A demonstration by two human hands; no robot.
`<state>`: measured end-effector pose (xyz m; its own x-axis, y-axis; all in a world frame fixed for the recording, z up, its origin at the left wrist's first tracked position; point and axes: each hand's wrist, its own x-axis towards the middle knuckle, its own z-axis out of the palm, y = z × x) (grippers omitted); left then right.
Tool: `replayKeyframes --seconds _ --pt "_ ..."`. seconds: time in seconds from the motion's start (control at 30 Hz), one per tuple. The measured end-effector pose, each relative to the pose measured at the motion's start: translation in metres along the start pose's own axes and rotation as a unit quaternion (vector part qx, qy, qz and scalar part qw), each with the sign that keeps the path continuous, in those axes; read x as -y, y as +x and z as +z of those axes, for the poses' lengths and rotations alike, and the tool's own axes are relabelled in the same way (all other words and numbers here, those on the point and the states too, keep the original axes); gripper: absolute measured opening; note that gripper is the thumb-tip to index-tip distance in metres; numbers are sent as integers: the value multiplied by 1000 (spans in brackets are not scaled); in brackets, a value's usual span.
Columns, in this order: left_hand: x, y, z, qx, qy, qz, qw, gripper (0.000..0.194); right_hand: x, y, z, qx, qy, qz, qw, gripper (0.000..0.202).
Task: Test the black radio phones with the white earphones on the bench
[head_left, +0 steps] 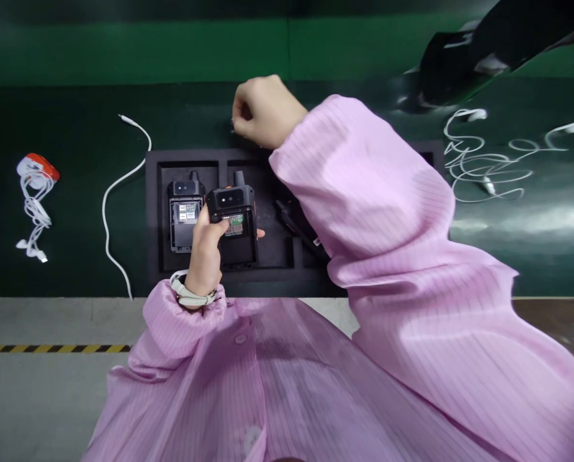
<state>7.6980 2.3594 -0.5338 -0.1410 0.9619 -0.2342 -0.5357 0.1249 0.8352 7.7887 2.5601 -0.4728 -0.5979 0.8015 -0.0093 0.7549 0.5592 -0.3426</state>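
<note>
My left hand [206,253] grips a black handheld radio [238,247] with a stub antenna; its back is open and shows a green circuit board. The radio is held over a black foam tray [267,274]. Beside it, in the tray's left compartment, lies a second opened radio [183,237]. Beyond the tray's far edge, above the dark green table, is my right hand [267,112], its fingers curled together; whatever they pinch is too small or hidden to name. Another black device [296,221] rests in the tray, partly covered by my right sleeve.
A white cable [105,212] lies left of the tray. Farther left is a bundled white cable [36,208] with an orange and white piece. White earphones [489,167] lie tangled at the right. A dark, blurred object [440,70] extends in from the upper right.
</note>
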Motion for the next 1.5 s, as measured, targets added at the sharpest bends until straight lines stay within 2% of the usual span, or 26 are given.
replayKeyframes --seconds 0.1,0.17,0.23,0.37,0.53,0.63,0.77,0.9,1.03,1.17,1.5 --pt "0 0 0 0 9 7 1000 34 7 -40 -14 -97 30 -19 995 22" --pt "0 -1 0 -1 25 21 999 33 11 -75 -19 -175 101 -41 979 9" --pt "0 -3 0 -5 44 39 998 31 16 -111 -21 -231 171 -67 955 13" --pt "1 -10 3 -10 68 80 994 24 22 -170 -13 -270 266 -39 925 12" --pt "0 -19 16 -12 56 95 994 21 30 -210 4 -305 367 -20 879 13" --pt "1 -23 23 -8 53 92 994 20 35 -223 15 -323 401 -8 857 17" --pt "4 -26 28 -16 66 90 994 16 39 -233 25 -330 382 0 863 16" --pt "7 -26 29 -26 59 94 993 14 41 -236 31 -356 349 -57 865 18" --pt "11 -24 28 -59 47 85 994 12 39 -235 37 -372 325 -93 864 21" --pt "13 -22 27 -81 21 68 994 9 35 -233 43 -379 338 -145 849 21" --pt "14 -20 23 -29 -13 60 998 21 34 -231 52 -365 376 -133 841 20"
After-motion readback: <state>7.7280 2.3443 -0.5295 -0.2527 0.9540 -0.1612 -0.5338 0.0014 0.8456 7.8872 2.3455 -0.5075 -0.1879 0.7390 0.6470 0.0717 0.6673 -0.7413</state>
